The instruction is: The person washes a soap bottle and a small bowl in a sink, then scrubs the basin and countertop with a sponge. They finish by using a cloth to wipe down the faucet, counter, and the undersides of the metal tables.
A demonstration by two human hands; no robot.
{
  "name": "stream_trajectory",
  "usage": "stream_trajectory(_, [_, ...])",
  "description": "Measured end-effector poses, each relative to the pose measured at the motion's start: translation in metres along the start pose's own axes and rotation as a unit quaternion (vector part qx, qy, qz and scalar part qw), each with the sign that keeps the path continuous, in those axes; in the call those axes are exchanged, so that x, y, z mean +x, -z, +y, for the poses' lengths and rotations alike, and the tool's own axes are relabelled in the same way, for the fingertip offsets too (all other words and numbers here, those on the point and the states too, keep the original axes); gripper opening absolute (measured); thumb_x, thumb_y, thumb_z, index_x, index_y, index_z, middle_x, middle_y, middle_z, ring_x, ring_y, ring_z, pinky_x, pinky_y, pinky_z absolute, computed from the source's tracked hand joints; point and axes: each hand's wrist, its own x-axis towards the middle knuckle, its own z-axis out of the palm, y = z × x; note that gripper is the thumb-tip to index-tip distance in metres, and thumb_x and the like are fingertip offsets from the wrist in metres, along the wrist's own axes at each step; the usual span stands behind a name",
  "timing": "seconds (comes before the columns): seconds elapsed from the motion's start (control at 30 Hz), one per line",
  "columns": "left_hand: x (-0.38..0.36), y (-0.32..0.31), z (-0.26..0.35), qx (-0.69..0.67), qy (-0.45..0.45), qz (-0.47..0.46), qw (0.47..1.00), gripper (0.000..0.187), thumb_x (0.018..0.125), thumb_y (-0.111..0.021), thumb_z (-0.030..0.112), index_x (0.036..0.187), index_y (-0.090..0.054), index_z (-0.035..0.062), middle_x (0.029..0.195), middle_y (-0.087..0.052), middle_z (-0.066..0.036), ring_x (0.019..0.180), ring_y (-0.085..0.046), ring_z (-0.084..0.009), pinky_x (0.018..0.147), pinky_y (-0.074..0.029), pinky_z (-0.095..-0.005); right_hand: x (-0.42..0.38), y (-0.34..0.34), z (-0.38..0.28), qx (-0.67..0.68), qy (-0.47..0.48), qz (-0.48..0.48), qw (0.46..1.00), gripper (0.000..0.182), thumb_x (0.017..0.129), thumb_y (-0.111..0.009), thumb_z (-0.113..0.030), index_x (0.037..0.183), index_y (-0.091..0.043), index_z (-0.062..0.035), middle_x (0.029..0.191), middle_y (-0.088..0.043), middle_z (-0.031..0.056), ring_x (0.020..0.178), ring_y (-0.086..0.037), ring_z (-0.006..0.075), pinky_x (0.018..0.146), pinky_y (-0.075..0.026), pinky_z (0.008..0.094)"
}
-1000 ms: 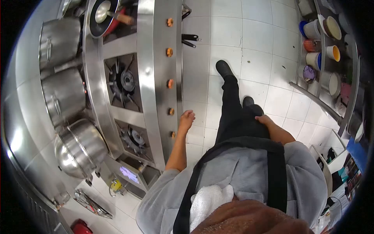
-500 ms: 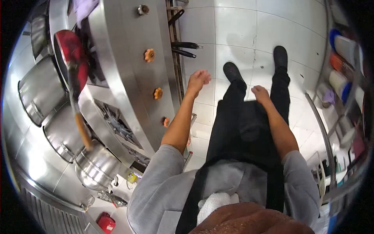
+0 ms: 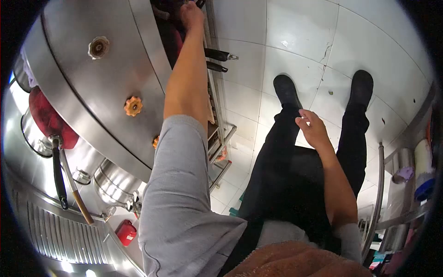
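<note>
My left hand (image 3: 192, 17) is at the top edge of the view, reaching into the dark shelf space under the steel stove front. Its fingers look curled, but what they hold is hidden. Beside it a black pan handle (image 3: 200, 3) sticks out. Just below, two more black handles (image 3: 217, 55) jut from the rack past my forearm. My right hand (image 3: 314, 130) hangs in front of my black apron, fingers loosely bent and apart, holding nothing.
The stove front (image 3: 110, 69) carries orange knobs (image 3: 133, 106). On the stove stands a red pan (image 3: 50, 117) with a black handle and a wooden-tipped handle beside it. A steel pot (image 3: 115, 182) stands behind. Rack rails (image 3: 221, 159) project at knee level; another rack (image 3: 379, 184) is at right.
My left hand has moved up and left, from over the floor into the space under the stove. My right hand stays by the apron. The view has shifted along the stove.
</note>
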Motion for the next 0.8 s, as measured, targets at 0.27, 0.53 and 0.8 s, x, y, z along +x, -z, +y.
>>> stream_trajectory(0.27, [-0.02,0.001,-0.027,0.264,-0.16,-0.021,0.951,0.053,0.093,-0.03,0.047,0.107,-0.059,0.0055,0.11,-0.056,-0.023,0.102,-0.051,-0.044,0.084,-0.041,-0.0495,0.014,0.019,-0.031,0.082,-0.042,-0.037,0.995,0.039,0.088,-0.054,-0.027,0.116,-0.054,-0.0001,0.114,-0.058,0.0164,0.107,-0.056,0.025,0.091,-0.043,0.0334])
stream_trajectory(0.53, [-0.012,0.032,-0.03,-0.318,0.095,0.179,0.926,0.05,0.091,-0.042,0.044,0.115,-0.045,0.0005,0.119,-0.045,-0.021,0.106,-0.05,-0.0323,0.086,-0.042,-0.0394,0.039,0.005,-0.012,0.133,-0.017,-0.02,0.991,0.037,0.086,-0.058,-0.03,0.11,-0.058,-0.001,0.104,-0.063,0.0135,0.1,-0.058,0.021,0.088,-0.043,0.0314])
stream_trajectory(0.8, [0.121,0.04,-0.118,-0.817,0.031,-0.142,0.558,0.054,0.087,-0.055,0.036,0.128,-0.034,0.0082,0.102,-0.044,-0.012,0.085,-0.047,-0.0223,0.07,-0.044,-0.0388,0.047,0.011,-0.029,0.088,0.001,-0.028,0.996,0.033,0.085,-0.061,-0.026,0.108,-0.058,-0.0011,0.1,-0.064,0.011,0.093,-0.059,0.0179,0.083,-0.045,0.0294])
